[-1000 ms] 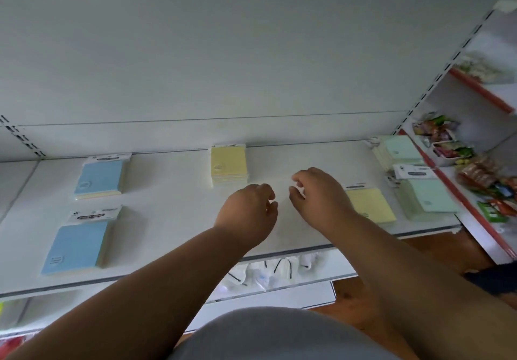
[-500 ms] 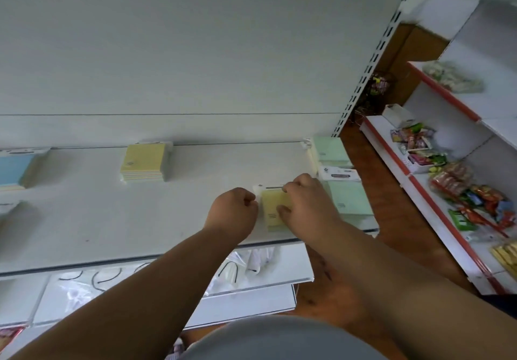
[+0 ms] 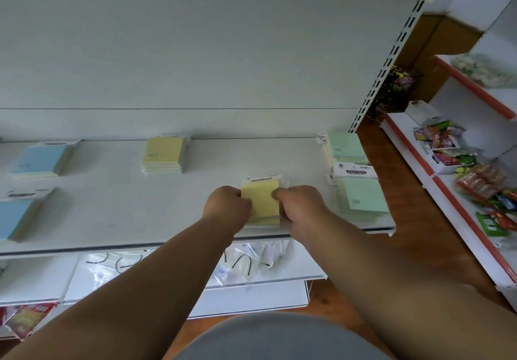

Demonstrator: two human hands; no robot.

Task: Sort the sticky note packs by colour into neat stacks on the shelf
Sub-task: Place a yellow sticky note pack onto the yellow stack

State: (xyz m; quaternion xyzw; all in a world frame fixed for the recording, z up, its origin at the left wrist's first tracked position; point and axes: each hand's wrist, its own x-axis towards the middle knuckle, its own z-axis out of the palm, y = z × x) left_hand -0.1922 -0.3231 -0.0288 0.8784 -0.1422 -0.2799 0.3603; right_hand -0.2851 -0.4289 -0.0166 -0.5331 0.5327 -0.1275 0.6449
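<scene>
1. We now have the shelf [image 3: 120,214] sorted into zones: blue packs [image 3: 36,161] at the left, a yellow stack [image 3: 163,154] at the back middle, green packs [image 3: 361,196] at the right end.
2. A second ago both hands hovered clenched over bare shelf; now we grip a loose yellow pack [image 3: 261,201] lying near the front edge, just left of the green ones.
3. Our left hand [image 3: 226,206] curls its fingers on the pack's left edge; our right hand [image 3: 300,206] pinches its right edge.
4. We judge this pack belongs on the yellow stack, well apart to the back left.
5. Since the earlier frame our view has swung right, pushing the blue packs toward the picture's edge.
</scene>
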